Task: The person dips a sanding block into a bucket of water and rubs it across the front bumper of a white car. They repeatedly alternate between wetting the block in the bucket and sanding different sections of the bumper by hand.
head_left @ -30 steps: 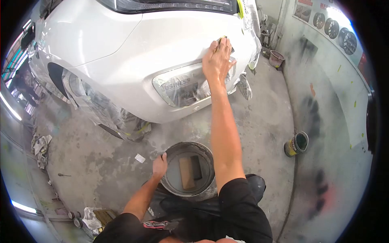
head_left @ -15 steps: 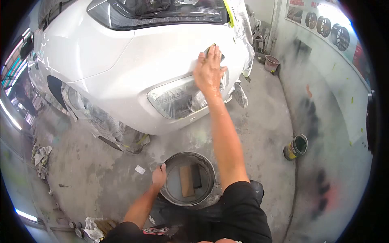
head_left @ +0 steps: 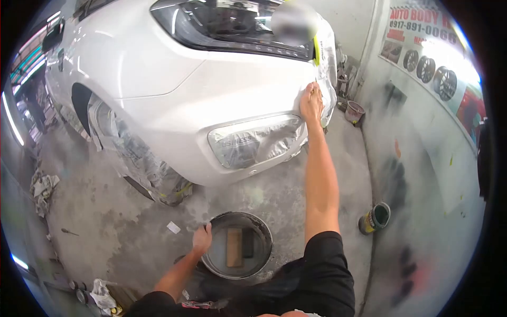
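Note:
My right hand (head_left: 312,104) presses against the right side of a white car bumper (head_left: 253,84), below the headlight (head_left: 237,31). Its fingers are together over a dark sanding sheet that is now mostly hidden beneath them. Lower down, my left hand (head_left: 202,239) is closed on the left rim of a round dark bucket (head_left: 268,240). Cloudy water stands in the bucket, with a brown block (head_left: 234,248) and a darker block (head_left: 247,244) side by side in it. Clear plastic film (head_left: 256,142) masks the opening in the bumper.
An open tin (head_left: 375,218) stands on the floor by the right wall, and a small bucket (head_left: 354,111) is farther back. Crumpled paper (head_left: 44,185) lies at left. Masking film covers the wheel (head_left: 137,158). A white slip (head_left: 173,227) lies near the bucket.
My right hand has slid rightward along the bumper to its side edge, and its fingers have drawn closer together. The view has shifted. My left hand stays on the bucket rim.

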`<state>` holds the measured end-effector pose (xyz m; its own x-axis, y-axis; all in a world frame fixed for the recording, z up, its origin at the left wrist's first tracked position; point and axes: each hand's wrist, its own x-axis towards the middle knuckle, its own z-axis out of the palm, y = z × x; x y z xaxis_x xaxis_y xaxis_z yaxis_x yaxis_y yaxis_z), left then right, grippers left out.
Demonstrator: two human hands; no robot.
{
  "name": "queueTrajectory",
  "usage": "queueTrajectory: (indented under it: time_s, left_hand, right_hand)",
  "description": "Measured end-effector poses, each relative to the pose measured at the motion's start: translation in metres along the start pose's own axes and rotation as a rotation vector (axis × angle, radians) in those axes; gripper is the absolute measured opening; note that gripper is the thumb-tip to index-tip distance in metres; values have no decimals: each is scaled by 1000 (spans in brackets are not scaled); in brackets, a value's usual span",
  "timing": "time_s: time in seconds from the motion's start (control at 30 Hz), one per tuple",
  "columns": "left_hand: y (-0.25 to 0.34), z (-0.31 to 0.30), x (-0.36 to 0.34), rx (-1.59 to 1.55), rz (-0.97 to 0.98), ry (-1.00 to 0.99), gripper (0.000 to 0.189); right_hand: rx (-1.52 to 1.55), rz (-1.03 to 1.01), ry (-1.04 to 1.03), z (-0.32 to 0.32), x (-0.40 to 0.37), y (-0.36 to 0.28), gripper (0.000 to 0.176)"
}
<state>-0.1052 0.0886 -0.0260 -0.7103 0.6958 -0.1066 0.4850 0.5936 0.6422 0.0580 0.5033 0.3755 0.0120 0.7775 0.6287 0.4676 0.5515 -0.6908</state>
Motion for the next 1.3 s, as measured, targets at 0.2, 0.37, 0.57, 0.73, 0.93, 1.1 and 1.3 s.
queueTrajectory:
  time_s: [0.2, 0.37, 0.57, 0.73, 0.93, 1.1, 1.3]
  left_hand:
    - [3, 3, 1, 52, -55, 7, 58]
    - [3, -1, -3, 92, -23, 11, 56]
    - [10, -2, -3, 62, -75, -24, 54]
    - [8, -2, -6, 89, -60, -6, 55]
    - [8, -7, -3, 53, -73, -22, 54]
    - [6, -5, -4, 12, -45, -22, 54]
    - [14, -9, -7, 16, -82, -16, 54]
  right_hand:
    - [-46, -536, 102, 30, -150, -102, 63]
    - [-118, -944, -247, 20, -201, -148, 65]
    - [-91, -518, -32, 12, -147, -82, 56]
    - [-53, -959, -329, 20, -218, -170, 61]
    - [17, -925, -68, -27, -154, -94, 53]
    - [-73, -902, -240, -8, -143, -70, 59]
    - [-90, -1054, -325, 11, -160, -104, 73]
